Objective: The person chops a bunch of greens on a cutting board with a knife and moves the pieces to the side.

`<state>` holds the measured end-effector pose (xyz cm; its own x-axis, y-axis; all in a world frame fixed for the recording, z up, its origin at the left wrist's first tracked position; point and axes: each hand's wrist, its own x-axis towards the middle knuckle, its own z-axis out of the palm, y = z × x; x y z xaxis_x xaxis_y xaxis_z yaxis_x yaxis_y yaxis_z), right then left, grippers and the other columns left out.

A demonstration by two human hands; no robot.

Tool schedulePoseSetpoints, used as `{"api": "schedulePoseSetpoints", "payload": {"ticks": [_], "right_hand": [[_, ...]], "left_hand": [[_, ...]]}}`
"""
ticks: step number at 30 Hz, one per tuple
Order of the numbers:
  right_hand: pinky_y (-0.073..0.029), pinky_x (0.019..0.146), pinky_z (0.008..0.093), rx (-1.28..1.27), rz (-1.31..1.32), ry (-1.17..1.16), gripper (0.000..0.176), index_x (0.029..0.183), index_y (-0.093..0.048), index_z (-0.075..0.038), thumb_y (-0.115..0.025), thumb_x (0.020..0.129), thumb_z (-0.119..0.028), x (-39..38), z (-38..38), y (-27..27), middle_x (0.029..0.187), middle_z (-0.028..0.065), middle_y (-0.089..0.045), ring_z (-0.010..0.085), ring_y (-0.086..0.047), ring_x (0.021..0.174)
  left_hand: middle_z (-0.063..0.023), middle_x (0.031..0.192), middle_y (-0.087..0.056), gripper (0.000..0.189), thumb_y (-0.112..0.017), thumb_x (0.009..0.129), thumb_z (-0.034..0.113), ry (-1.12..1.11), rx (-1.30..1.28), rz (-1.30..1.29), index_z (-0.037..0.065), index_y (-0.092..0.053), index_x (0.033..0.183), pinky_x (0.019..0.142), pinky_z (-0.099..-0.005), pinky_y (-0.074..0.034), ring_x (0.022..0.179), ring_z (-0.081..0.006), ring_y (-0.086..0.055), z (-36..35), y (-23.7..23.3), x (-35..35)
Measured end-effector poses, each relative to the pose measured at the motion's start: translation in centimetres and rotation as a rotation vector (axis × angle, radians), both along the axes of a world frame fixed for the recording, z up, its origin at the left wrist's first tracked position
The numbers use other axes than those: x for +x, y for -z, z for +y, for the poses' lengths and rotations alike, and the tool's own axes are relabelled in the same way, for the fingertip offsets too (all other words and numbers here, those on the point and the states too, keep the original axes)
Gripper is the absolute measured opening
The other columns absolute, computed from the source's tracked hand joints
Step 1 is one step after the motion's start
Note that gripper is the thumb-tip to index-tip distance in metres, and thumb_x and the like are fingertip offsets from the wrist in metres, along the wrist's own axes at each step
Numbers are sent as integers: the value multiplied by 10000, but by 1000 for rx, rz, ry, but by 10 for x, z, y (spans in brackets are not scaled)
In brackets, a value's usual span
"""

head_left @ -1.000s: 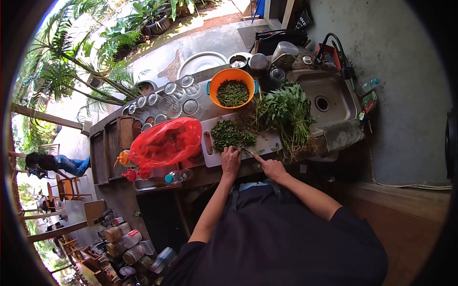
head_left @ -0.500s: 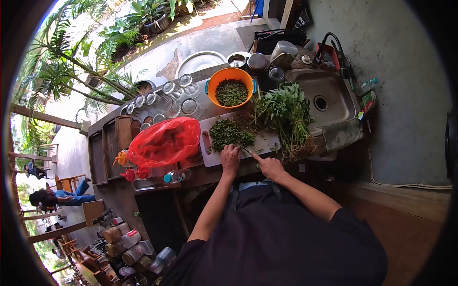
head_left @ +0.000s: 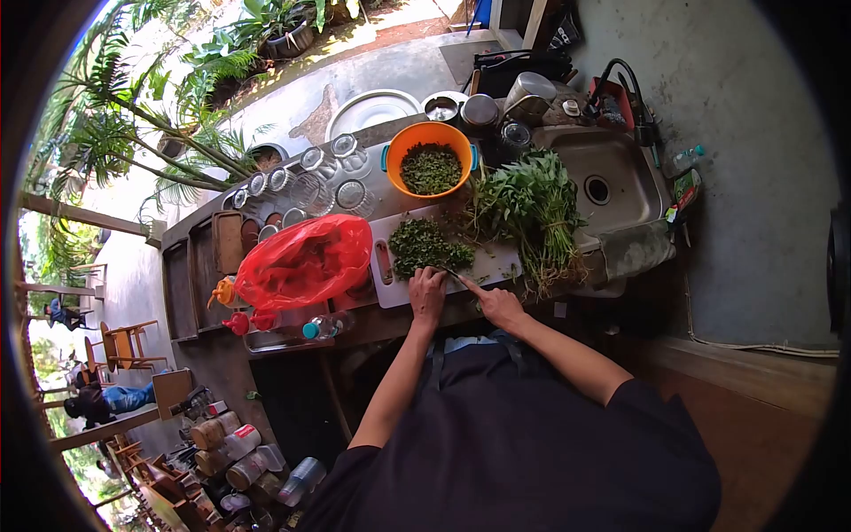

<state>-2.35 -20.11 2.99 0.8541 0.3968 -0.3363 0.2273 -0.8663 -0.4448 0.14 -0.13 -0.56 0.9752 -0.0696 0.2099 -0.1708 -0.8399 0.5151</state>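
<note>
Chopped leafy greens are heaped on a white cutting board. My left hand is closed at the near edge of that heap, its curled fingers pressing on greens. My right hand grips a knife, index finger stretched along it; the blade points left toward my left fingertips, and its handle is hidden in my palm. Right of the heap, a large bunch of uncut leafy greens lies partly over the board and the counter. Behind the board, an orange basin holds more chopped greens.
A red plastic bag sits left of the board, with a clear bottle nearer me. Several upturned glasses stand behind the bag. The metal sink is at right. Another person is far off at left.
Both hands stay in nearly the same place, with the knife shifted very slightly. The distant person at left has moved lower in the view, away from a wooden chair.
</note>
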Motion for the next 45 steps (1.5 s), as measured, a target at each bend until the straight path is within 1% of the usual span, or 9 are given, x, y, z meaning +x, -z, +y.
{"api": "schedulePoseSetpoints", "payload": {"ticks": [10,20,23,25,29,33,38,40,45], "right_hand": [[-544,637,560,-29,-11,-28,815,1544,-113,-451,-497,906,-120,-14,-15,3,736,227,-659,435,-661,675],[-543,653,556,-58,-36,-22,839,1548,-114,-441,-527,893,-116,-9,-7,6,752,215,-662,429,-662,695],[-543,652,557,-63,-20,-9,828,1551,-122,-428,-531,898,-125,-8,-9,3,770,211,-667,425,-664,699],[-542,653,558,-80,-14,17,803,1552,-134,-420,-523,909,-135,-6,-8,-2,775,213,-668,423,-665,704],[-543,654,555,-68,-14,27,777,1552,-153,-409,-510,919,-133,-6,-8,-13,768,217,-665,422,-666,710],[-544,679,555,-81,29,6,754,1550,-177,-398,-497,923,-128,-10,-8,-32,763,215,-666,425,-666,717],[-550,705,558,-68,43,-1,791,1548,-167,-421,-476,895,-97,-17,-9,-28,780,236,-667,430,-675,733],[-546,680,546,-82,-8,-4,753,1549,-191,-389,-489,916,-111,-18,-9,-27,760,201,-665,418,-664,711],[-547,684,546,-71,-35,5,770,1552,-189,-384,-480,901,-91,-16,-5,-18,766,197,-667,414,-666,713]], "left_hand": [[-33,907,-667,104,-720,823,186,-60,18,-3,108,-748,886,804,-379,-453,938,-250,-599,0,-3,0],[-42,938,-641,104,-694,846,167,-30,73,0,92,-740,901,797,-385,-452,932,-252,-588,0,-7,-7],[-53,953,-632,116,-687,840,145,-6,103,0,91,-732,932,803,-389,-456,940,-256,-588,0,0,-5],[-56,959,-629,141,-684,826,123,32,31,-20,92,-725,957,814,-392,-461,946,-259,-589,1,3,-3],[-53,968,-636,146,-689,810,114,60,-4,0,92,-730,949,822,-393,-464,955,-262,-592,-1,4,-5],[-52,937,-667,129,-712,797,135,-21,-23,54,95,-752,913,823,-391,-463,960,-261,-596,-2,1,-1],[-52,895,-684,112,-736,786,159,-63,-23,76,101,-765,876,819,-391,-462,951,-266,-598,-1,-4,3],[-51,905,-681,105,-740,787,167,-56,2,70,104,-765,867,817,-394,-463,944,-270,-598,-2,-5,3],[-42,935,-654,116,-720,809,168,-28,6,52,103,-750,900,814,-390,-457,959,-265,-584,-2,-2,1]]}}
